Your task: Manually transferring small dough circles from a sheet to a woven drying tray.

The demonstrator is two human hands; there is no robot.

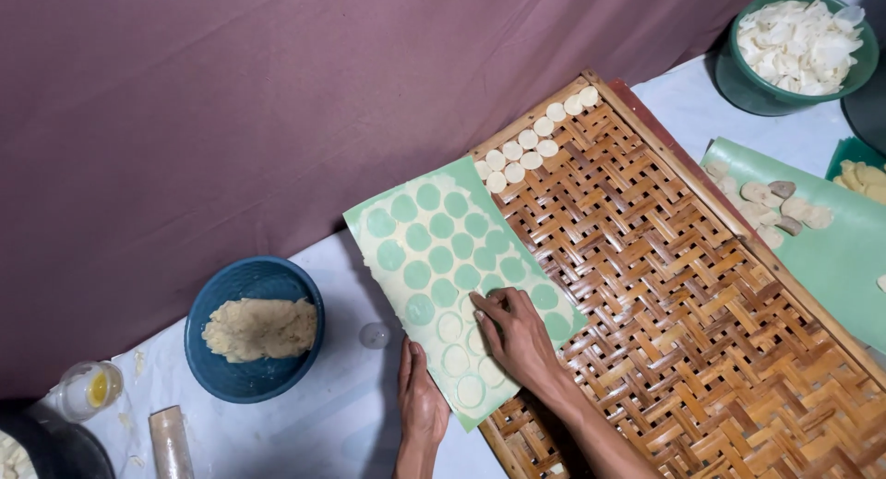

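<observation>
Blue bowl (pixel 254 329) of dough at left, left hand (pixel 421 401) flat on near edge of green sheet (pixel 459 276) gripping nothing, right hand (pixel 519 336) fingertips pinching a dough round (pixel 480 305) on it, sheet overlapping woven bamboo tray (pixel 683 285), green bowl (pixel 796 50) of rounds far right.

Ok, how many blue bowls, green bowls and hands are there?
Blue bowl: 1
Green bowl: 1
Hands: 2, the left hand and the right hand
Total: 4
</observation>
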